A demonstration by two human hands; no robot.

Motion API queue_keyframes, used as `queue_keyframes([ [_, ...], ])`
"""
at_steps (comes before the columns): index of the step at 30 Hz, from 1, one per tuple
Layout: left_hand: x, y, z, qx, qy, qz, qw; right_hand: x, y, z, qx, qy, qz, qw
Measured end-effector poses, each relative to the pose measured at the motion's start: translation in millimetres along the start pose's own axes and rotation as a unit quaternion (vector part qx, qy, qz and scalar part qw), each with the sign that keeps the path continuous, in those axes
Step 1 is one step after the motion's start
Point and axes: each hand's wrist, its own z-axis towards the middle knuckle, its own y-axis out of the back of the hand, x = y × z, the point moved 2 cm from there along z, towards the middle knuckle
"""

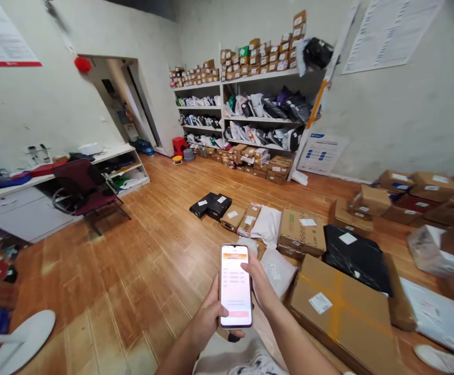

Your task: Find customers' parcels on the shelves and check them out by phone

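Note:
A smartphone (235, 289) with a lit white screen, an orange banner and a pink bar near its bottom is held upright in front of me. My left hand (208, 314) grips its lower left side, the thumb over the lower left of the screen. Around the right edge wraps my right hand (258, 278), its thumb resting on the upper right of the screen. The fingers behind the phone are mostly hidden. Just past my right hand lies a pale wrapped parcel (277, 271) with a label.
Labelled boxes, including a large taped carton (342, 312) and a black parcel (355, 255), line the floor at right. Shelves (264, 119) full of parcels stand at the back. A maroon chair (84, 185) sits by a white desk (19, 211); a round white base (23, 341) is at lower left.

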Motion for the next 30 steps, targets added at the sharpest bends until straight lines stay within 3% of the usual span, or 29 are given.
queue_keyframes([
  [5, -35.3, 25.3, 15.5, -0.068, -0.025, -0.017, 0.997, -7.5, -12.0, 25.2, 0.134, -0.059, -0.056, 0.988],
  [7, -52.8, 37.5, 20.2, -0.090, -0.027, 0.000, 0.996, -12.9, -21.6, 36.0, 0.155, -0.065, -0.056, 0.984],
  [10, -82.0, 58.0, 28.3, -0.090, -0.022, 0.025, 0.995, -21.6, -42.9, 57.9, 0.147, -0.053, -0.045, 0.987],
  [13, -114.7, 81.8, 36.0, -0.049, -0.020, 0.009, 0.999, -32.1, -71.3, 86.2, 0.125, -0.054, -0.032, 0.990],
  [21, -195.5, 160.7, 43.3, -0.012, -0.044, 0.018, 0.999, -50.9, -152.1, 160.1, 0.108, -0.024, -0.036, 0.993],
  [26, -226.4, 201.3, 40.7, -0.028, -0.040, 0.022, 0.999, -66.0, -194.1, 190.0, 0.092, -0.049, -0.021, 0.994],
  [30, -238.8, 227.4, 37.9, -0.041, -0.048, 0.047, 0.997, -76.2, -219.6, 206.5, 0.084, -0.037, -0.041, 0.995],
])
